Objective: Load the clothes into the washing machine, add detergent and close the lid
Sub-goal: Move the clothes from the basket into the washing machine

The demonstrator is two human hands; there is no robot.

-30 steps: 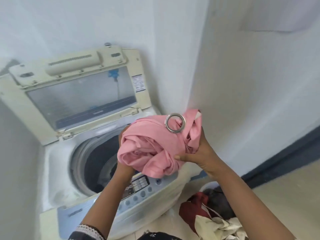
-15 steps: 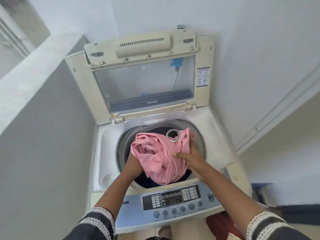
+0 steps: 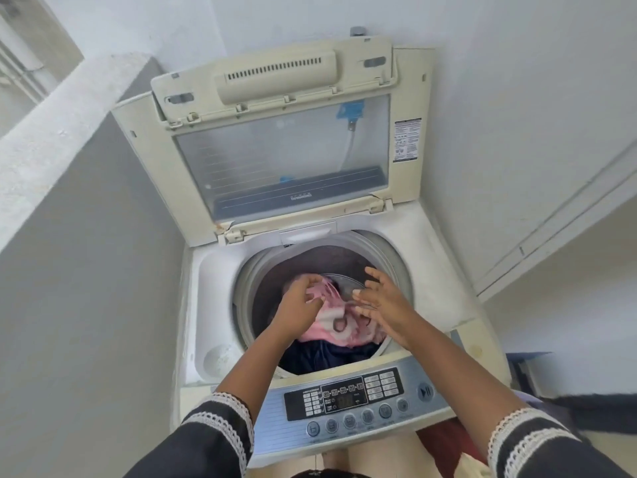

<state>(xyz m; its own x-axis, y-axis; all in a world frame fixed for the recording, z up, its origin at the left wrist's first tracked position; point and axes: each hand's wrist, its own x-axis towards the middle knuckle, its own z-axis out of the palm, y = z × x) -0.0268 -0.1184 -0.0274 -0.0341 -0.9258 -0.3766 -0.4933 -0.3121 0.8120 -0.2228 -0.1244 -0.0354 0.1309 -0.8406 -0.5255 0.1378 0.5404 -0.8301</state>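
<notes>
A white top-loading washing machine stands with its lid raised against the wall. Inside the drum a pink garment with a metal ring lies on dark blue clothes. My left hand hovers over the drum's left side, its curled fingers and thumb pinching an edge of the pink garment. Just right of it, my right hand is above the garment with fingers spread and holds nothing. No detergent is in view.
The control panel runs along the machine's front edge, under my forearms. A grey low wall hems the machine in on the left, a white wall on the right. Red and cream clothes lie on the floor at lower right.
The pink bundle went from in front of the machine, over the opening, down into the drum. My right hand has let go and opened; my view moved over the machine.
</notes>
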